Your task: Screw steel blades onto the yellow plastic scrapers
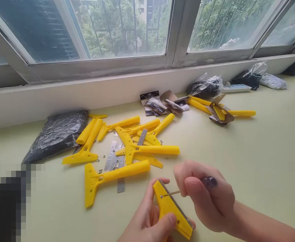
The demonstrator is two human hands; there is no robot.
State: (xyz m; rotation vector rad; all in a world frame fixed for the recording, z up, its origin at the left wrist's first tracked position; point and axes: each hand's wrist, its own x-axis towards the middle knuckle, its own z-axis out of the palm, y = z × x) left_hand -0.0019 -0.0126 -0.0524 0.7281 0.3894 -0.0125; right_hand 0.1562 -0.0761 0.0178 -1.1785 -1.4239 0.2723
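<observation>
My left hand (147, 220) is closed around a yellow scraper (168, 205) near the bottom of the view, thumb across its wide head. A grey blade lies along the head's upper right edge, with small screws near both ends. In my right fist (210, 201) is a screwdriver (172, 193); its dark handle end shows above the thumb. The thin shaft points left, its tip at or close to the screw near the head's upper corner. Left of my hands lie several yellow scraper parts (127, 170), flat metal blades (121, 185) and small loose nuts or screws (104, 156).
A black plastic bag (59, 132) lies at the left back. Against the sill are torn cardboard packages (156, 102), more yellow scrapers (242, 113) with packaging, clear bags with dark contents (205, 86) and a white box (236, 88). Windows rise behind the pale green table (268, 161).
</observation>
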